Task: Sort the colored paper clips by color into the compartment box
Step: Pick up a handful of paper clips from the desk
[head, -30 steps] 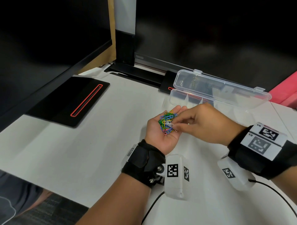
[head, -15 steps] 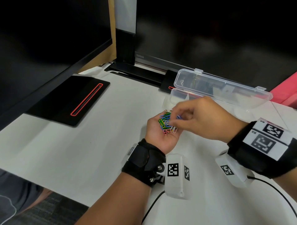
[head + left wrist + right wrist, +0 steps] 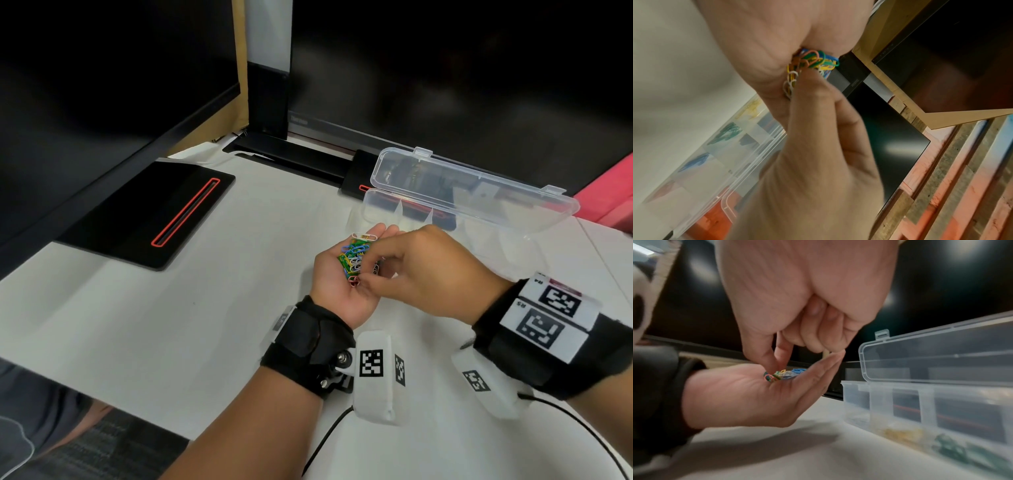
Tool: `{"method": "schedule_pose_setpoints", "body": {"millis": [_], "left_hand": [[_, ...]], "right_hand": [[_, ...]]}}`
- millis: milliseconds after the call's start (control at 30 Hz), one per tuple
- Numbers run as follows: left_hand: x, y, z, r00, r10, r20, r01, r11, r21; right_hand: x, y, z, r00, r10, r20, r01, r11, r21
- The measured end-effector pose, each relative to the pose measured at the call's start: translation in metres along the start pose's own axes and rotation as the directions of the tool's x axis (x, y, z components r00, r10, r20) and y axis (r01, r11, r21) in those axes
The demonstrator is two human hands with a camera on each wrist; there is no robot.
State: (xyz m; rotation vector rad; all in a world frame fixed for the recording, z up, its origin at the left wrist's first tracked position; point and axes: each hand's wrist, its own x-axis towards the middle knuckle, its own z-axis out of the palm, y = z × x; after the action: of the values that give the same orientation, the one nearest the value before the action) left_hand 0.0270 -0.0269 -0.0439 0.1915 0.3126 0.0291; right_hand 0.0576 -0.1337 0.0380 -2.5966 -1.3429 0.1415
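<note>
My left hand [image 3: 327, 286] lies palm up above the white table, fingers nearly straight, carrying a tangled pile of coloured paper clips [image 3: 354, 255]. A white clip [image 3: 363, 236] lies near its fingertips. My right hand [image 3: 366, 278] reaches in from the right, and its thumb and index finger pinch a clip at the wrist end of the pile; I cannot tell that clip's colour. The right wrist view shows these fingertips [image 3: 774, 363] dipping into the pile [image 3: 783, 374]. Just beyond the hands stands the clear compartment box [image 3: 383, 205] with its lid [image 3: 479, 192] open.
The box [image 3: 900, 395] holds yellow clips [image 3: 900, 433] and green clips [image 3: 953, 447] in separate compartments; blue clips [image 3: 694, 162] fill another. A black monitor base [image 3: 147, 212] with a red line lies at the left. Dark monitors stand behind. A cable [image 3: 329, 442] trails near the table's front edge.
My right hand's fingertips have moved from the far end of the pile back toward the wrist end. The left hand has stayed in place with the clips.
</note>
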Motion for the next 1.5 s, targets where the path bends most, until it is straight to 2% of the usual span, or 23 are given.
{"method": "schedule_pose_setpoints", "body": {"millis": [67, 233, 400, 500, 567, 633, 667, 700, 733, 767, 800, 833, 867, 967, 1067, 1167, 1233, 1267, 1300, 1367, 1433, 1467, 1500], "left_hand": [[0.000, -0.001, 0.002, 1.000, 0.000, 0.012, 0.000, 1.000, -0.021], [0.002, -0.003, -0.002, 1.000, -0.019, 0.022, 0.020, 1.000, -0.021], [0.002, -0.002, -0.003, 0.999, -0.032, 0.022, 0.032, 0.999, -0.008], [0.002, -0.001, -0.002, 1.000, -0.009, 0.021, 0.010, 0.999, -0.035], [0.002, 0.000, -0.001, 1.000, 0.003, 0.019, -0.002, 0.999, -0.034], [0.003, 0.000, -0.002, 1.000, -0.004, 0.017, 0.005, 0.998, -0.058], [0.003, 0.000, -0.002, 1.000, -0.006, 0.026, 0.007, 0.998, -0.070], [0.002, -0.001, -0.002, 0.999, 0.000, 0.040, 0.003, 0.997, -0.076], [0.002, -0.001, -0.001, 0.999, 0.013, 0.050, -0.008, 0.996, -0.084], [0.001, -0.001, 0.000, 0.998, 0.023, 0.057, -0.018, 0.996, -0.091], [0.000, -0.001, 0.001, 0.998, 0.026, 0.063, -0.020, 0.995, -0.093], [0.000, -0.001, 0.002, 0.998, 0.025, 0.064, -0.018, 0.995, -0.095], [-0.001, -0.001, 0.003, 0.998, 0.023, 0.063, -0.017, 0.994, -0.105], [-0.004, 0.000, 0.006, 0.998, 0.016, 0.058, -0.008, 0.990, -0.139], [-0.006, 0.000, 0.007, 0.998, 0.011, 0.056, -0.002, 0.987, -0.162], [-0.006, -0.001, 0.007, 0.998, 0.016, 0.054, -0.007, 0.985, -0.173], [-0.005, 0.000, 0.007, 0.999, 0.014, 0.047, -0.005, 0.983, -0.183], [-0.004, 0.000, 0.007, 0.999, 0.010, 0.045, -0.002, 0.984, -0.177], [-0.003, 0.000, 0.007, 0.999, 0.009, 0.042, -0.002, 0.986, -0.167], [-0.002, 0.001, 0.007, 0.999, 0.015, 0.049, -0.008, 0.989, -0.149], [-0.001, 0.000, 0.007, 0.997, 0.026, 0.072, -0.017, 0.992, -0.128], [0.000, 0.000, 0.007, 0.997, 0.033, 0.076, -0.025, 0.993, -0.115], [0.000, 0.000, 0.007, 0.996, 0.041, 0.073, -0.033, 0.994, -0.102]], "right_hand": [[-0.002, 0.001, 0.000, 1.000, -0.014, 0.004, 0.014, 1.000, 0.006], [0.003, -0.004, 0.003, 0.998, -0.017, 0.058, 0.031, 0.967, -0.254], [0.004, -0.010, 0.006, 0.998, -0.021, 0.053, 0.038, 0.941, -0.336], [0.002, -0.004, 0.006, 0.999, -0.019, 0.036, 0.027, 0.975, -0.220], [0.001, 0.002, 0.006, 1.000, -0.004, -0.016, 0.004, 1.000, -0.006], [0.000, 0.008, 0.007, 0.997, 0.044, -0.055, -0.028, 0.964, 0.266], [-0.001, 0.009, 0.006, 0.996, 0.079, -0.047, -0.053, 0.911, 0.408], [-0.001, 0.008, 0.004, 0.992, 0.120, -0.031, -0.082, 0.820, 0.566], [-0.001, 0.008, 0.000, 0.985, 0.172, 0.010, -0.125, 0.677, 0.725], [-0.002, 0.008, -0.003, 0.976, 0.201, 0.087, -0.175, 0.479, 0.860], [-0.003, 0.009, -0.006, 0.968, 0.184, 0.170, -0.216, 0.266, 0.939], [-0.004, 0.011, -0.008, 0.963, 0.145, 0.228, -0.243, 0.095, 0.965], [-0.004, 0.013, -0.009, 0.959, 0.113, 0.260, -0.259, -0.023, 0.966], [-0.004, 0.022, -0.005, 0.954, 0.073, 0.292, -0.269, -0.226, 0.936], [-0.002, 0.024, -0.004, 0.954, 0.090, 0.287, -0.249, -0.299, 0.921], [0.001, 0.026, -0.008, 0.932, 0.176, 0.316, -0.264, -0.264, 0.928], [0.004, 0.026, -0.010, 0.903, 0.272, 0.332, -0.298, -0.156, 0.941], [0.006, 0.026, -0.010, 0.889, 0.332, 0.314, -0.311, -0.065, 0.948], [0.008, 0.025, -0.011, 0.880, 0.391, 0.271, -0.316, 0.056, 0.947], [0.011, 0.023, -0.012, 0.889, 0.443, 0.112, -0.297, 0.375, 0.878], [0.011, 0.026, -0.012, 0.936, 0.343, -0.075, -0.218, 0.734, 0.643], [0.012, 0.028, -0.011, 0.957, 0.263, -0.126, -0.172, 0.857, 0.485], [0.011, 0.029, -0.011, 0.971, 0.195, -0.137, -0.138, 0.928, 0.346]]}}
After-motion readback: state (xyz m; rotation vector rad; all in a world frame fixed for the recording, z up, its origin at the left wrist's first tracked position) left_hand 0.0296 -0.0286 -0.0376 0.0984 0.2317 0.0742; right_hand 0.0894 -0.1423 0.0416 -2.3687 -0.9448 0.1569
